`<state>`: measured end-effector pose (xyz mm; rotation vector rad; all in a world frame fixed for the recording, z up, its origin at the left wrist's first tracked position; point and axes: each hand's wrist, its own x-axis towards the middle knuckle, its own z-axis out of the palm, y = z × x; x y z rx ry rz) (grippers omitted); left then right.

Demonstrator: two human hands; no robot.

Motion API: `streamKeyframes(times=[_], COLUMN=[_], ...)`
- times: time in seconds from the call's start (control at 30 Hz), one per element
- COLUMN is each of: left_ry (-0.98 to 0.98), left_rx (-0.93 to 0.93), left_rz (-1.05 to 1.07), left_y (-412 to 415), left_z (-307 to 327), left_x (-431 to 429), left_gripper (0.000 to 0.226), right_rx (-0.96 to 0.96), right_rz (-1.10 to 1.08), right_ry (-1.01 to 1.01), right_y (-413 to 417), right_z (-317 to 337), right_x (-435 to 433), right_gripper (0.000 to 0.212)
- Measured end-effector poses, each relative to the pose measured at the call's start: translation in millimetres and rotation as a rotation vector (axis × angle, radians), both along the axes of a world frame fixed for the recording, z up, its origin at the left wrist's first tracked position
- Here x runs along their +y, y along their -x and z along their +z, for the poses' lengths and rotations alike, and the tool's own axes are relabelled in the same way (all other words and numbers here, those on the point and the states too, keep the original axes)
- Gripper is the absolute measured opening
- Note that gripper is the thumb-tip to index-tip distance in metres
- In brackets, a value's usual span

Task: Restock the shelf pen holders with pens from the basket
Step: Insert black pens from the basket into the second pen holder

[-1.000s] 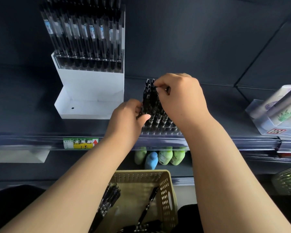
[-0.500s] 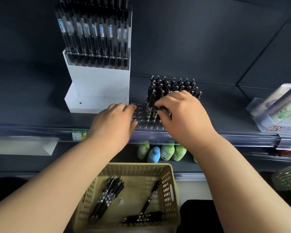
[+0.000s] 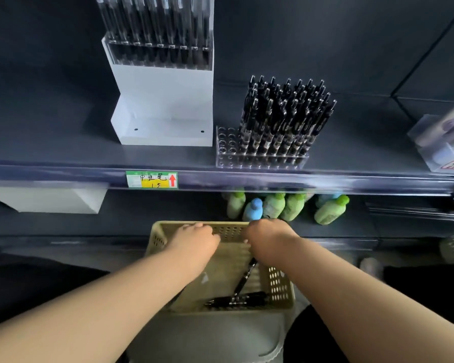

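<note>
Inside the beige perforated plastic basket (image 3: 281,284), low in my feed, both bare hands are down among the stock: left hand (image 3: 194,241) over the basket's left half, right hand (image 3: 269,239) by its far right corner. Backs face the camera and the fingers turn down out of my sight, so I cannot tell whether either hand grips anything. A slim black click pen (image 3: 245,277) runs out from under the right hand and slants toward me; whether the hand holds it I cannot read. Its near end meets a small bundle of black pens (image 3: 236,299) lying crosswise on the basket floor by the near wall. Above, on the dark shelf (image 3: 351,176), a clear acrylic pen holder (image 3: 224,142) sits at the front edge. Its leftmost sockets show as open rings, and the rest carry upright black pens (image 3: 281,121), packed close. Just left of it stands a white stepped display stand (image 3: 165,100), its upper tier lined with clear-barrelled pens (image 3: 155,19). A green-and-yellow price label (image 3: 151,180) is fixed to the shelf lip below that stand. On the lower shelf, behind the basket, I note green and blue bottles (image 3: 273,205). Far left there is a white box (image 3: 50,200).
</note>
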<state>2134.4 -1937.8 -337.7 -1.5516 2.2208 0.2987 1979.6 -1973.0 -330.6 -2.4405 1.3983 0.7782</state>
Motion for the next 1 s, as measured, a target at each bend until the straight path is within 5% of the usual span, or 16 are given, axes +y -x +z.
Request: streamKeyframes(times=[0.3, 0.77, 1.0], left_ry=[-0.343, -0.256, -0.222], left_rx=[-0.076, 0.029, -0.060], left_rz=[0.140, 0.450, 0.325], left_y=[-1, 4, 3], left_z=[-92, -140, -125], left_x=[-4, -1, 7], left_gripper=[0.038, 0.036, 0.037], right_rx=[0.231, 0.261, 0.280], right_rz=[-0.133, -0.156, -0.145], right_ry=[-0.422, -0.478, -0.504], right_y=[-14, -11, -13], right_z=[-70, -121, -100], right_x=[26, 25, 22], right_gripper=[0.043, 0.040, 0.047])
